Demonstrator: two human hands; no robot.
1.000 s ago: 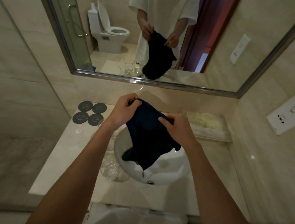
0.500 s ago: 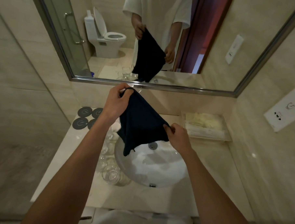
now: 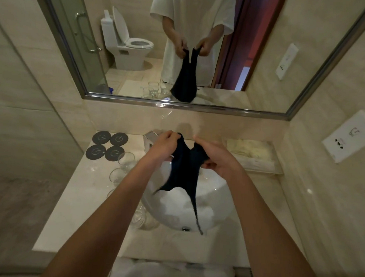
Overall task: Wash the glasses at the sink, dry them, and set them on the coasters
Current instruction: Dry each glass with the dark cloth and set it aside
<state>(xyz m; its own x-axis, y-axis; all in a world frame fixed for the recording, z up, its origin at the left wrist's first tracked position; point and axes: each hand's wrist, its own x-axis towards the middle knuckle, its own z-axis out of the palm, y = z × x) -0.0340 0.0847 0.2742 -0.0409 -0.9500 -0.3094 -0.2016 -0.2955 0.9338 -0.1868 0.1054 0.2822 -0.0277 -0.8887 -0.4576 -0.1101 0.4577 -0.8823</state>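
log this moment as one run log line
left hand: grips dark cloth | right hand: grips cloth | over sink | glasses on counter | coasters bare

Dark navy cloth (image 3: pixel 185 172), near black, plain, no pattern. White glossy basin (image 3: pixel 212 202) under it. Pale cream marble counter (image 3: pixel 80 207), faintly veined. At 10 o'clock from the basin, four dark grey round coasters (image 3: pixel 106 146), each marked with a thin light ring-and-stroke symbol. Clear, colourless glasses (image 3: pixel 121 169) at 9 o'clock from the basin. Pale yellow-cream towel (image 3: pixel 248 148) at 2 o'clock, in a whitish tray. Beige stone-look wall tiles (image 3: pixel 21 110), softly streaked. Silver mirror frame (image 3: pixel 179 105). White socket plate (image 3: pixel 349 136) at 3 o'clock. In the mirror at 12 o'clock: white toilet, white shirt, dark red door.
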